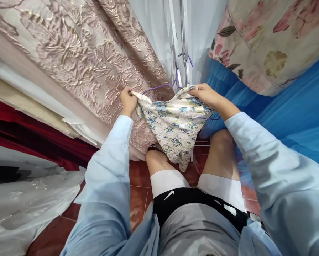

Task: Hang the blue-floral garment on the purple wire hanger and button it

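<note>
A small white garment (172, 124) with blue and yellow flowers is stretched between my two hands, above my knees. My left hand (127, 101) pinches its upper left corner. My right hand (203, 94) grips the upper right edge, thumb on top. Behind the cloth, a purple hanger (162, 86) hangs by its hook from a white metal rack (184, 42). Part of the hanger is hidden by the garment, and one purple end shows past the cloth's right side, below my right hand.
Pink embossed fabric (95, 64) hangs close on the left, with dark red cloth (28, 131) beyond it. Blue tulle (290, 110) and a floral cloth (266, 46) hang on the right. Sheer white fabric (28, 213) lies at lower left on red floor tiles (139, 174).
</note>
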The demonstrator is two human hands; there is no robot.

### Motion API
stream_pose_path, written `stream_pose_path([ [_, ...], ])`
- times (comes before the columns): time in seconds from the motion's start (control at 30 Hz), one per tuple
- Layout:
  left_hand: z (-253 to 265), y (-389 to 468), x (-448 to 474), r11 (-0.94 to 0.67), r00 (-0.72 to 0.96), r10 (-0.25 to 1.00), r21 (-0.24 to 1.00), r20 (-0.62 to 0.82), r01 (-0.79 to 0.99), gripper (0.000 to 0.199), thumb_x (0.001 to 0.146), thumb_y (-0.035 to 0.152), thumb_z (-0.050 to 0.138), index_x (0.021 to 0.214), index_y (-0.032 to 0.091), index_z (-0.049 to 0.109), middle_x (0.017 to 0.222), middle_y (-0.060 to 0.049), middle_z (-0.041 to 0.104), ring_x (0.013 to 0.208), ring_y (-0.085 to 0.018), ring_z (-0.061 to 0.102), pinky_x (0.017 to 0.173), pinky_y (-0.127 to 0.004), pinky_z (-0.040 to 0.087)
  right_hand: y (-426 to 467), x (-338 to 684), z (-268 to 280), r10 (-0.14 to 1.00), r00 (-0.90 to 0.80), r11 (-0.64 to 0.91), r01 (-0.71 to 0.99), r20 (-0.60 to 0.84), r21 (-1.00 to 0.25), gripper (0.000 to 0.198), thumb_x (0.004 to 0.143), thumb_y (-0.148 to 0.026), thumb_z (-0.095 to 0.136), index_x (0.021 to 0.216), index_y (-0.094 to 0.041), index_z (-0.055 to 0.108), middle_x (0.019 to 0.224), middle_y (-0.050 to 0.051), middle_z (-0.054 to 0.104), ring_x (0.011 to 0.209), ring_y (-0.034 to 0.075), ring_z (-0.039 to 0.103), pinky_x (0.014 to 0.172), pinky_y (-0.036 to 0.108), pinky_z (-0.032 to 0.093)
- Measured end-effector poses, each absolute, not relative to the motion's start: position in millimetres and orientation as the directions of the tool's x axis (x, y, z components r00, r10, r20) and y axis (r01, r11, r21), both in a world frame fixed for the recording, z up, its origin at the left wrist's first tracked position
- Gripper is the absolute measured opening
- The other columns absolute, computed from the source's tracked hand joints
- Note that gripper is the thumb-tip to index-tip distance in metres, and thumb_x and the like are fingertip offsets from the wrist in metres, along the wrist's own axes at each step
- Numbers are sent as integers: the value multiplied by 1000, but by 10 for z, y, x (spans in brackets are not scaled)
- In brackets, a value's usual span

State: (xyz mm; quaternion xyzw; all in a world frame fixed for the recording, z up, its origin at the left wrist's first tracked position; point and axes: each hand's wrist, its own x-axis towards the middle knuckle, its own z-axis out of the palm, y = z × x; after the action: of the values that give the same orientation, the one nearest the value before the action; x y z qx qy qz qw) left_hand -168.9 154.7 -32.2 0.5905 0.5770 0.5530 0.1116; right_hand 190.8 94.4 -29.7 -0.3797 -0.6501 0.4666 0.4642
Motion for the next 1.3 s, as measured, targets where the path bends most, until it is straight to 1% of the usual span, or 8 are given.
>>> stream_pose_path([
  [0.13,-213,1628,-1561,-346,-279,766,737,580,581,16,74,0,54,69,16,54,74,-1,61,78,-15,58,73,-24,43,930,1916,-270,937,-249,266,59,243,-962,29,83,-43,80,69,-21,68,62,-1,64,69,18,60,72,32,52],
  [0.33,-266,1301,-1898,-160,-484,703,778,522,608,25,68,-6,46,56,16,47,58,3,41,62,-12,41,62,-26,32,923,1980,-287,946,-237,234,38,219,-972,27,82,-40,83,69,-21,69,59,-1,62,67,19,62,67,33,51],
  [0.57,-42,1365,-1774,-165,-508,708,814,491,557,27,71,-8,41,59,16,43,60,3,32,58,-9,31,60,-27,27,930,1995,-248,944,-262,211,7,201,-978,20,82,-36,83,75,-20,72,62,3,65,65,22,63,67,39,54],
  [0.67,15,1482,-1574,-180,-431,760,795,486,579,25,74,-6,43,61,15,46,61,2,37,60,-9,36,61,-27,30,918,1999,-255,948,-265,187,24,175,-982,22,81,-36,83,73,-19,71,61,3,65,62,21,63,64,38,54],
  [0.77,-77,1466,-1583,-191,-303,802,702,514,686,21,74,-4,48,63,13,51,62,2,45,66,-11,42,66,-27,33,892,2013,-275,950,-262,187,38,171,-982,23,81,-37,82,71,-20,70,61,2,66,62,21,64,63,37,55],
  [0.97,-326,1303,-1962,-100,-250,875,661,414,744,20,63,-3,57,59,16,53,53,3,41,65,-15,43,70,-27,37,883,2010,-281,938,-279,216,1,207,-976,19,81,-35,82,76,-20,72,64,2,69,69,22,66,70,38,56],
  [1.17,-142,1522,-1688,-267,-159,827,626,539,732,20,62,-3,56,61,17,54,60,2,46,64,-14,40,70,-27,39,911,1971,-264,948,-277,166,4,158,-986,17,81,-31,82,72,-20,72,65,2,70,67,20,65,72,37,54],
  [1.3,-144,1591,-1728,-199,-284,821,714,495,671,20,63,-3,51,64,17,52,62,2,46,64,-14,44,67,-27,41,878,1946,-253,942,-289,179,8,169,-984,19,80,-35,82,74,-19,73,68,1,70,66,17,62,69,32,52],
])
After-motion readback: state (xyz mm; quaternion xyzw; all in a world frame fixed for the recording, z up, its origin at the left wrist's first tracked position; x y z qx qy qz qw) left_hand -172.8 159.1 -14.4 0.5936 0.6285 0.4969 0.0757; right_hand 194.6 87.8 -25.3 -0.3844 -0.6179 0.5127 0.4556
